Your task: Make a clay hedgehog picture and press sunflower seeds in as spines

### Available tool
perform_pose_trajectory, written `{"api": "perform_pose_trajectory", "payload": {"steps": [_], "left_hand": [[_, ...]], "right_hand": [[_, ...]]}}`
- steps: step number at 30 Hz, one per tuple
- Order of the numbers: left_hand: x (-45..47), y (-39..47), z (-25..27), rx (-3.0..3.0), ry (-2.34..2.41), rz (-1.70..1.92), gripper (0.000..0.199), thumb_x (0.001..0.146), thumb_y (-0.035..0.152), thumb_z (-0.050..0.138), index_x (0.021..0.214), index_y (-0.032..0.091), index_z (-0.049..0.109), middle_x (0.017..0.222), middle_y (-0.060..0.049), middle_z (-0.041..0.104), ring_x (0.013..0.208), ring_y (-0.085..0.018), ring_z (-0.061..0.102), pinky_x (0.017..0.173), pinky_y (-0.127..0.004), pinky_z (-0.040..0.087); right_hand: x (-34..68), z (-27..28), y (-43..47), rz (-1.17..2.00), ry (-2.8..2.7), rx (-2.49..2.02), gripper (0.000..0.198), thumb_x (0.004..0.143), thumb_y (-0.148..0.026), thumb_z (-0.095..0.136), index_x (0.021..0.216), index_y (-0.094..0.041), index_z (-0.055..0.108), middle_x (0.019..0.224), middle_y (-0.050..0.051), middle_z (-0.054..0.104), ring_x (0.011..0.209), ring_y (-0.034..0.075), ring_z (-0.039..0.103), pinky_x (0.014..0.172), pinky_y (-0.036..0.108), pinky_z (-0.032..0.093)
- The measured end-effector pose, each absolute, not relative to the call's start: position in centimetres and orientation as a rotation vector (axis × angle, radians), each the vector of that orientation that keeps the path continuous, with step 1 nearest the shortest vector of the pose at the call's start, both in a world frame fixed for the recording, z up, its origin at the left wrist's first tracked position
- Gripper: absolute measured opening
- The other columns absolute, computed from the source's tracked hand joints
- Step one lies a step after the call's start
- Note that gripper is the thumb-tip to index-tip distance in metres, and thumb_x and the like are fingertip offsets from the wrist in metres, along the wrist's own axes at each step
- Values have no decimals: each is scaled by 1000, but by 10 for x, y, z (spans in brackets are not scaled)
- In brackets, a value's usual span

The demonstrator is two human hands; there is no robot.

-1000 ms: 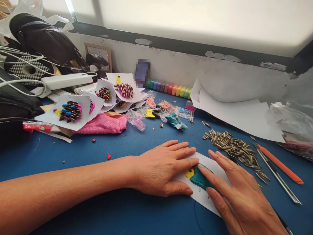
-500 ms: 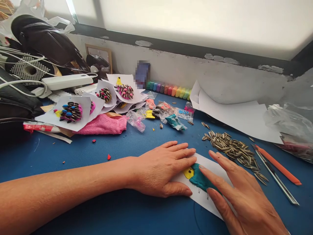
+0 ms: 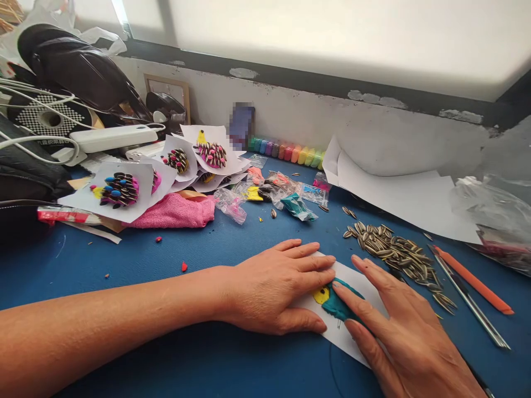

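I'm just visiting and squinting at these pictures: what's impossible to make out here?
All in the head view, now:
- Teal clay: part of its shape, hidden by the right hand.
- White sheet: its left part, covered by the left hand.
- Upright bluish object: its details, blurred into blocks.
- Clear plastic bag: its far side, cut off by the right edge.
- Red bit: too small to identify.
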State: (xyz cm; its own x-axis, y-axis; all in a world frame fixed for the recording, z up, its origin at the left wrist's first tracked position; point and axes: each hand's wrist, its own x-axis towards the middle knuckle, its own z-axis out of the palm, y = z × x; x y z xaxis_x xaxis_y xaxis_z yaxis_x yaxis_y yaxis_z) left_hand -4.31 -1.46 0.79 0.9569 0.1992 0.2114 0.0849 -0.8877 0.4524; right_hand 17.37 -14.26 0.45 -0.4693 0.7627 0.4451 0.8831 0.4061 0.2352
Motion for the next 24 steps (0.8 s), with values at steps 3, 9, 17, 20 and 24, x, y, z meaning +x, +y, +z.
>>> {"api": "perform_pose_trajectory", "payload": {"steps": [3,9,17,20,24], "left_hand": [[-43,-15,9,2658,204,347,68,94,51,57,148,12,41,156,-11,38,148,-33,27,122,-49,20],[-43,-16,9,2650,232,298,73,94,53,57,149,8,38,158,-13,32,150,-31,22,123,-46,15],[-43,-15,8,2650,227,320,73,94,52,57,149,9,38,158,-13,34,149,-32,24,123,-46,16],[-43,-15,8,2653,224,336,72,94,53,56,149,10,39,157,-13,35,149,-31,25,123,-47,17],[-43,-15,8,2657,227,330,72,94,53,56,149,10,39,157,-12,35,149,-31,25,123,-45,17]], "right_hand": [[173,5,-142,-647,-2395,-1432,33,94,-25,50,124,-15,61,146,20,44,133,32,45,96,48,45],[172,5,-143,-631,-2373,-1486,35,96,-26,47,126,-16,60,146,19,44,134,29,46,98,44,46],[171,5,-140,-711,-2393,-1472,35,95,-30,47,124,-16,62,141,20,49,125,32,52,90,47,50],[171,4,-140,-718,-2396,-1476,35,95,-30,48,123,-16,62,142,21,48,125,33,52,89,48,50],[173,3,-140,-687,-2368,-1485,34,95,-30,47,123,-17,62,142,19,48,126,31,51,91,47,49]]}}
